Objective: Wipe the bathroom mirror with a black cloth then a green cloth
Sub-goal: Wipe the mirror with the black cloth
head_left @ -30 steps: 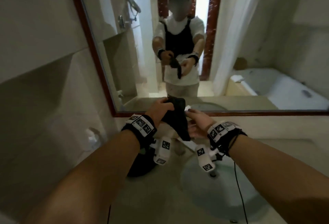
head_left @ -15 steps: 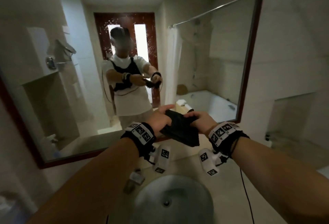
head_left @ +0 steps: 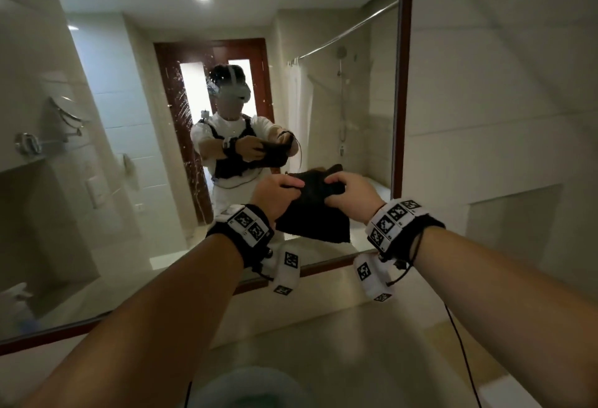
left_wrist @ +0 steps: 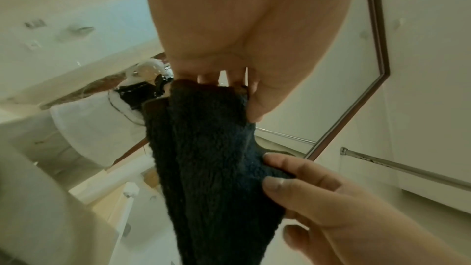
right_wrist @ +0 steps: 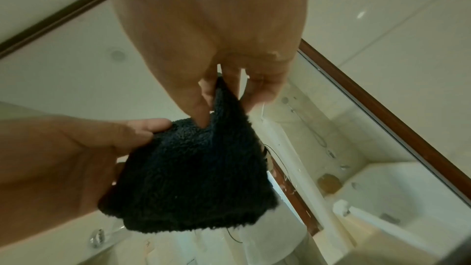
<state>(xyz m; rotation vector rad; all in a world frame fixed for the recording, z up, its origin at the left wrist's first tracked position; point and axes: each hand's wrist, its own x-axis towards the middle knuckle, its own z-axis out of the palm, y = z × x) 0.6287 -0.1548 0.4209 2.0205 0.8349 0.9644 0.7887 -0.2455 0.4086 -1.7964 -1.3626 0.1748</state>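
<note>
Holding black cloth (head_left: 312, 210) in front of mirror (head_left: 129, 148): left hand (head_left: 275, 192) and right hand (head_left: 351, 194) both pinch its top edge.

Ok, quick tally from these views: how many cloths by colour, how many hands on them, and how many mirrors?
Black cloth: 1, held up in front of the mirror
Green cloth: 0 in view
Hands gripping the cloth: 2, left hand and right hand
Mirror: 1
Total: 4

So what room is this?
Most likely a bathroom: a big wall mirror reflects a shower head and a bathtub, and a round sink sits just below.
</note>
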